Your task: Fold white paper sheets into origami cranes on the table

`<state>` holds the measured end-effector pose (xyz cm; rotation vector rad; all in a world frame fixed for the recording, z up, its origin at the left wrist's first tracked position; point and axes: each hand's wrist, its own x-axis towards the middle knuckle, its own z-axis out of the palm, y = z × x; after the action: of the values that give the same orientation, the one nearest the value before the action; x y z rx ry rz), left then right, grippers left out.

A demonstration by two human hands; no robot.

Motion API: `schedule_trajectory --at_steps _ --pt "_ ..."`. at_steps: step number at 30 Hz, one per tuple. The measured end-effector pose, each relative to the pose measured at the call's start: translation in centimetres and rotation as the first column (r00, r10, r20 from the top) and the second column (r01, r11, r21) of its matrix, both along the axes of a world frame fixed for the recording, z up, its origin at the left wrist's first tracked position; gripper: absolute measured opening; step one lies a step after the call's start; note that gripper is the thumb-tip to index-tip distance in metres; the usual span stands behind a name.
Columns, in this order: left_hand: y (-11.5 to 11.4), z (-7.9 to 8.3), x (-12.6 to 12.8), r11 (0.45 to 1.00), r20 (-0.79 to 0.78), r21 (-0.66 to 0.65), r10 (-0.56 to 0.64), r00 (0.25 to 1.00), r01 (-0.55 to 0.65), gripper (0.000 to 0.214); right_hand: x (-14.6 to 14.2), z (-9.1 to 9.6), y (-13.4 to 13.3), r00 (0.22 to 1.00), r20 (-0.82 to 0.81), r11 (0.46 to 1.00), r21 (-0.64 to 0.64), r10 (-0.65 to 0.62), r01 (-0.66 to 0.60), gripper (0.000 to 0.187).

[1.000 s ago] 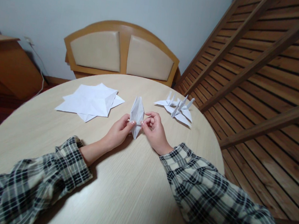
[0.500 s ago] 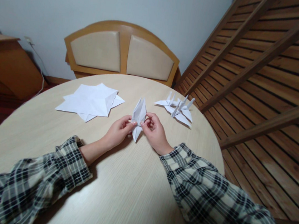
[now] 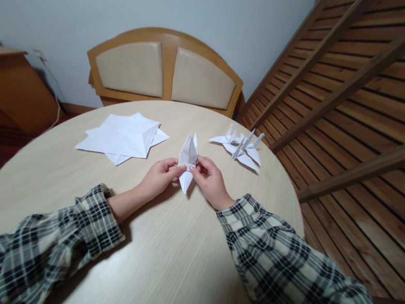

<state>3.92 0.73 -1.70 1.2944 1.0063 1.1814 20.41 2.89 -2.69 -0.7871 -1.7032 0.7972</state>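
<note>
Between my hands is a folded white sheet of origami paper (image 3: 188,153), long and kite-like, with two points at its far end and one pointing toward me. My left hand (image 3: 161,179) pinches its left edge, thumb lying on top near the middle crease. From the other side my right hand (image 3: 211,180) grips the right edge, its thumb close to the left one. Fingers under the paper are partly hidden. Several finished paper cranes (image 3: 241,146) stand beyond my right hand. Left of the folded piece lies a loose pile of white paper sheets (image 3: 122,135).
All of this rests on a round, pale wooden table (image 3: 160,264). A chair or headboard with cream panels (image 3: 131,68) stands behind its far edge. A slatted wooden screen (image 3: 367,117) leans along the right, and a brown desk (image 3: 8,86) is at far left.
Both thumbs have shifted slightly closer together over the crease, and the folded paper's far points are a little more spread. The cranes and the sheets have stayed put.
</note>
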Motion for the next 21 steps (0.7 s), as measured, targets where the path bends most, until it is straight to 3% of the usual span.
schedule_trajectory --at_steps 7,21 --pt "-0.23 0.48 -0.02 0.999 -0.016 -0.038 -0.002 1.0 0.002 0.025 0.12 0.34 -0.18 0.999 0.047 0.999 0.039 0.018 -0.02 0.012" --pt "-0.17 0.28 0.09 0.999 0.056 -0.035 -0.005 0.998 0.007 0.024 0.36 0.64 -0.46 0.997 0.05 0.998 0.03 0.051 -0.052 0.028"
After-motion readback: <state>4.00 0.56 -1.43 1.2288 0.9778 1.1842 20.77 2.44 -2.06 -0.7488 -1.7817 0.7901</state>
